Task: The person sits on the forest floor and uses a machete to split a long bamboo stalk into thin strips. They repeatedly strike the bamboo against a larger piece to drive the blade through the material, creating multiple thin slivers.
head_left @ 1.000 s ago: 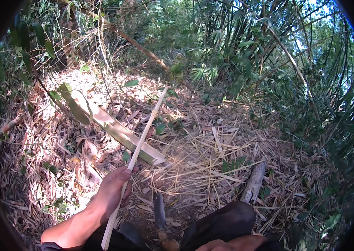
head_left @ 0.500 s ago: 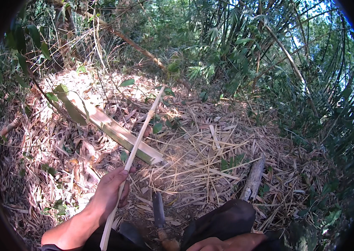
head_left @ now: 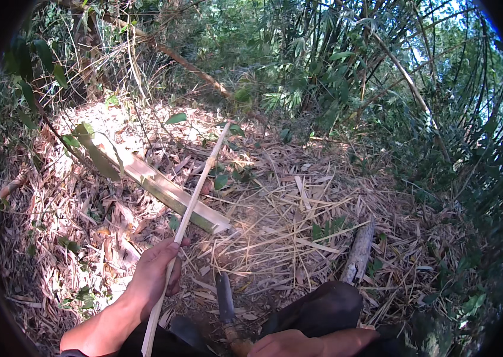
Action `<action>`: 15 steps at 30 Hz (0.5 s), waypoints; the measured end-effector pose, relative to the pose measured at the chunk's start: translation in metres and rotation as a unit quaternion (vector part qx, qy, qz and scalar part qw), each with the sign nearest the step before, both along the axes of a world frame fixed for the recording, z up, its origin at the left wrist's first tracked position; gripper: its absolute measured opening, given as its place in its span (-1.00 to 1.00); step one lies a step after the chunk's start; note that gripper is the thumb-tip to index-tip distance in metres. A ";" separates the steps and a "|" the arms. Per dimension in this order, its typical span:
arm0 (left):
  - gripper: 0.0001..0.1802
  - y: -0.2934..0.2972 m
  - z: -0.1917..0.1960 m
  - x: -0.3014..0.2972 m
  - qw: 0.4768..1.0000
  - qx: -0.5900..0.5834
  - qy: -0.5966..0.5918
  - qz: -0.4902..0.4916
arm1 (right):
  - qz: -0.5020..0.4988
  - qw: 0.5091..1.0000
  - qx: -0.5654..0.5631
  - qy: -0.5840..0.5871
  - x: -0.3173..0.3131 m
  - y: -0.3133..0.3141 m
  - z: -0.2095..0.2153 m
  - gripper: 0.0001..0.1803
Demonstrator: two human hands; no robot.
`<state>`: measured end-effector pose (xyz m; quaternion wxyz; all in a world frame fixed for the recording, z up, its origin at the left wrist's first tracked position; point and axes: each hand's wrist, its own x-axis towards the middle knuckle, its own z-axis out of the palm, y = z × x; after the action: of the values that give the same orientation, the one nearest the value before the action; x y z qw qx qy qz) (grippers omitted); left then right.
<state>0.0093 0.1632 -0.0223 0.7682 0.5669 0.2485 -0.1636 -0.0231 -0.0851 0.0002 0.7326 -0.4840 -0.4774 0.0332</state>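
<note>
Shifted left since earlier: R hand [head_left: 287, 344], now just beside knife [head_left: 225, 297] handle. Abt same: L hand [head_left: 155, 271], strip [head_left: 186, 217]. From left: split pole [head_left: 159, 184] on leaf litter [head_left: 118, 211], past strip. Then L hand, closed round strip's lower half; hold firm, far end tilted fwd, fingers clear of any blade path. Next, knife betw. legs [head_left: 317, 309], blade fwd; if lifting, handle only. R hand at bottom edge, partly cut off; can't tell if wide or narrow. Further R: slivers [head_left: 296, 232], log [head_left: 358, 253]; keep knees off both.
</note>
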 end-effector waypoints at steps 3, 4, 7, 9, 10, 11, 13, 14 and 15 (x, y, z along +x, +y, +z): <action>-0.63 0.003 -0.002 0.006 1.000 -0.004 -0.002 0.000 | -0.020 0.976 -0.151 -0.156 0.016 0.009 0.005 -0.49; -0.63 0.005 -0.002 0.006 1.000 0.004 0.002 0.008 | -0.049 0.969 -0.169 -0.173 0.018 0.020 0.005 -0.46; -0.63 -0.004 -0.005 0.014 1.000 0.023 0.009 0.009 | 0.008 0.893 -0.352 -0.280 0.016 0.017 -0.024 -0.50; -0.62 -0.006 -0.008 0.011 0.999 0.012 0.007 0.044 | -0.024 0.831 -0.447 -0.329 -0.004 0.019 -0.090 -0.62; -0.62 -0.002 -0.010 0.007 0.996 0.021 0.019 0.086 | 0.034 0.802 -0.487 -0.345 -0.017 0.024 -0.103 -0.66; -0.61 0.018 -0.024 -0.001 0.996 -0.008 -0.019 0.083 | 0.089 0.770 -0.523 -0.355 -0.028 0.030 -0.110 -0.69; -0.60 -0.014 -0.001 -0.016 1.000 -0.026 -0.005 0.015 | 0.064 0.819 -0.485 -0.301 -0.055 0.028 -0.187 -0.85; -0.60 -0.015 -0.015 -0.010 0.997 -0.052 -0.004 -0.063 | 0.063 0.849 -0.460 -0.254 -0.068 0.019 -0.218 -0.85; -0.59 -0.003 -0.033 -0.008 0.992 -0.060 -0.014 -0.109 | 0.077 0.879 -0.408 -0.237 -0.070 0.028 -0.242 -0.84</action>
<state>0.0008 0.1600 -0.0556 0.7817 0.5456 0.1644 -0.2534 -0.0926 -0.0575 -0.2423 0.3308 -0.6951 -0.6165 0.1654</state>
